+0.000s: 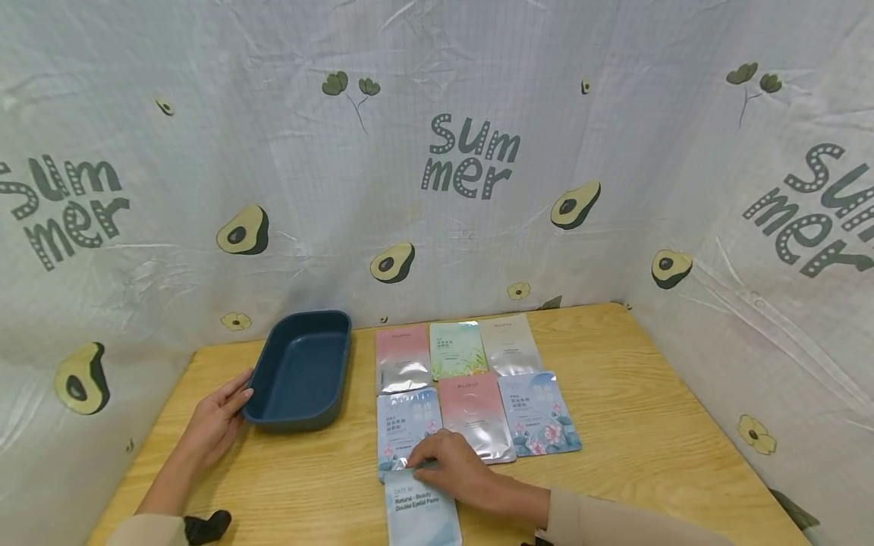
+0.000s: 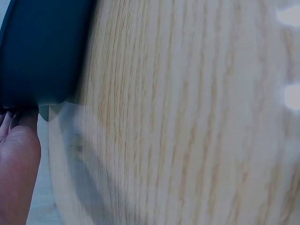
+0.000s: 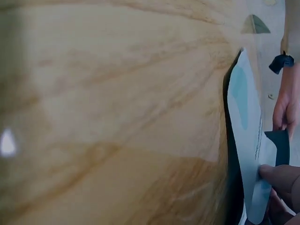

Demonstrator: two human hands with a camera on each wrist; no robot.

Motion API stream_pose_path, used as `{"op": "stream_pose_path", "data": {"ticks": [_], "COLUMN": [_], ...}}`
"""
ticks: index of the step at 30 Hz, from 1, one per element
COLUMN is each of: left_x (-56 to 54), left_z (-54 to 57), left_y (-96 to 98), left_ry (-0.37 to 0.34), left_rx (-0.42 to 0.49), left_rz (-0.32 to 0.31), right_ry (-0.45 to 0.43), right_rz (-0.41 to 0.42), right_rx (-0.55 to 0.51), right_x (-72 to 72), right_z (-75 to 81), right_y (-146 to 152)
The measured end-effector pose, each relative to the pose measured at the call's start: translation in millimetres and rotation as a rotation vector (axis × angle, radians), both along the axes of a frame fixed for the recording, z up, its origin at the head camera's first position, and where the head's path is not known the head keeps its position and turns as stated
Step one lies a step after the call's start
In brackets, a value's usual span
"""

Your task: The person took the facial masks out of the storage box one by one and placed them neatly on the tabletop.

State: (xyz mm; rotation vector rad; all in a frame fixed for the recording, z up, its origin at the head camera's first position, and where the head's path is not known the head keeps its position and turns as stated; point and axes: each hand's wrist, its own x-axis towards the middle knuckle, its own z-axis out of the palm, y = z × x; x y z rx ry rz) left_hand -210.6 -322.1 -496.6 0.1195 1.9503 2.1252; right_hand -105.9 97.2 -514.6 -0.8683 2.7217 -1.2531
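Note:
A dark blue rectangular tray (image 1: 300, 418) stands at the left of the wooden table. My left hand (image 1: 215, 415) holds its left side near the front corner; in the left wrist view the fingers (image 2: 29, 120) reach behind the tray wall (image 2: 37, 70). My right hand (image 1: 456, 466) pinches the top edge of a pale blue eyelid tape packet (image 1: 423, 512) near the table's front. In the right wrist view the thumb (image 3: 281, 177) lies on the face of that packet (image 3: 246, 122), which is raised off the wood at a slant.
Two rows of sachets lie behind the right hand: pink ones (image 1: 403, 356) (image 1: 478, 425), a green one (image 1: 457, 353), a white one (image 1: 510, 341) and blue floral ones (image 1: 542, 417) (image 1: 408, 421). A printed cloth (image 1: 471, 250) hangs around the table (image 1: 635, 425).

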Motion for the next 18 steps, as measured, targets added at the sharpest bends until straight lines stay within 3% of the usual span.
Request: {"op": "stream_pose_path", "data": {"ticks": [12, 16, 18], "left_x": [8.4, 10.0, 11.6], "left_z": [-3.9, -0.8, 5.0], "left_y": [-3.3, 3.7, 9.3], "left_ry": [-0.012, 0.100, 0.207], "left_rx": [-0.041, -0.013, -0.080], "left_rz": [0.013, 0.096, 0.169], "right_ry": [0.145, 0.137, 0.145], "right_rz": [0.024, 0.027, 0.014], "right_rx": [0.246, 0.218, 0.204], "right_x": [-3.0, -11.3, -17.1], "right_z": [-1.8, 8.0, 14.9], "right_y": [-3.7, 7.0, 18.2]}}
